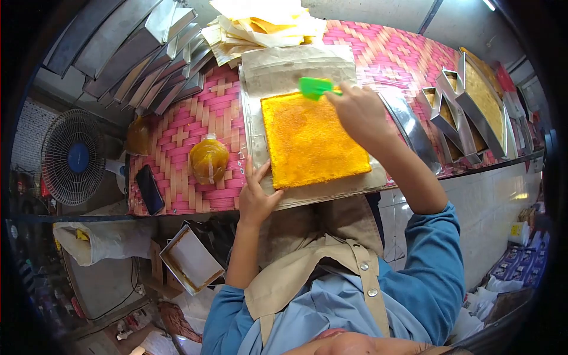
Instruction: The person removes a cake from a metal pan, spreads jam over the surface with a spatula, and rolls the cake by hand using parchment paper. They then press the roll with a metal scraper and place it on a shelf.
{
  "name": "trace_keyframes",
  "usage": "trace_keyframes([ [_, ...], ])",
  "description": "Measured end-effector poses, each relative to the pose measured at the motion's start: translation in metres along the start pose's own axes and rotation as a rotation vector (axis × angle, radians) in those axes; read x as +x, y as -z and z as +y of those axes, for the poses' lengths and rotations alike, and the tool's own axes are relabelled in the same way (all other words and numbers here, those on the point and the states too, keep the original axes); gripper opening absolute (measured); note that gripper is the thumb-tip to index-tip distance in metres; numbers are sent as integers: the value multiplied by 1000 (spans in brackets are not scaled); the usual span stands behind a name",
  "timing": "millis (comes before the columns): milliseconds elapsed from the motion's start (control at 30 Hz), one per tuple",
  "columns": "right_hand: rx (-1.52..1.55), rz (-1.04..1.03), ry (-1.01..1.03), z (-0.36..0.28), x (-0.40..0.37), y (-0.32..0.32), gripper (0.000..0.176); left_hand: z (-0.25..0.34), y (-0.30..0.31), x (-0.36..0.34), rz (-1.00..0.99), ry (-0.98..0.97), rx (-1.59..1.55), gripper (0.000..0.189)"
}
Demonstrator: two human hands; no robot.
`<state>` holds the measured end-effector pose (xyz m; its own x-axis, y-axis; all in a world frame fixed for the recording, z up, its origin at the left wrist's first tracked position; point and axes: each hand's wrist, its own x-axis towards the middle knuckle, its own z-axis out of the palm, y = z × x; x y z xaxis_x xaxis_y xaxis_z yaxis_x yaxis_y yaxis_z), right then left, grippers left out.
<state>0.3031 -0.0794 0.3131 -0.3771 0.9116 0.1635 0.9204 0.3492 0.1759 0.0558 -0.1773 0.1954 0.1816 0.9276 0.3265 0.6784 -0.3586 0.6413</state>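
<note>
A square yellow-orange sheet cake [316,142] lies flat on stacked baking paper [296,62], its top glossy and darker in patches. My right hand [362,115] is closed around the handle of a green spatula [315,88], whose broad head is over the cake's far edge. Some yellow shows along that head. Beside the cake's near left corner, my left hand [258,192] rests on the paper with fingers apart, the fingertips close to the cake's side. A clear plastic bag of amber filling [209,160] sits to the left.
Metal pans [151,53] are stacked at the back left, near used yellow-stained papers [260,29]. A phone [149,189] and a fan [74,157] are at left. On the right stand a shiny metal sheet [411,127] and filled trays [482,100]. A pink woven-pattern cover [177,127] spans the table.
</note>
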Motion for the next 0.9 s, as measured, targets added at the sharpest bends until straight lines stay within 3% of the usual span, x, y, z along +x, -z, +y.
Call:
trace_keyframes([
  [67,174,35,118,-15,-1,-1,31,-1,0,-2,-21,32,6,107],
  [133,155,118,229,-23,-2,-25,30,-3,-2,-3,-41,59,13,107],
  [367,-64,28,0,20,-13,-34,30,-3,-3,-5,-20,88,-94,107],
  [533,-93,42,-37,50,-32,-24,32,-4,-5,-4,-13,91,-118,106],
  [633,196,7,-318,45,-48,-14,26,-5,-5,-4,-5,69,-110,106],
  [733,325,-124,-321,22,-51,-29,23,-4,-5,-4,-18,101,-131,107],
  [900,602,-85,-213,-36,-53,-44,23,-8,-7,-4,-18,91,-114,109],
])
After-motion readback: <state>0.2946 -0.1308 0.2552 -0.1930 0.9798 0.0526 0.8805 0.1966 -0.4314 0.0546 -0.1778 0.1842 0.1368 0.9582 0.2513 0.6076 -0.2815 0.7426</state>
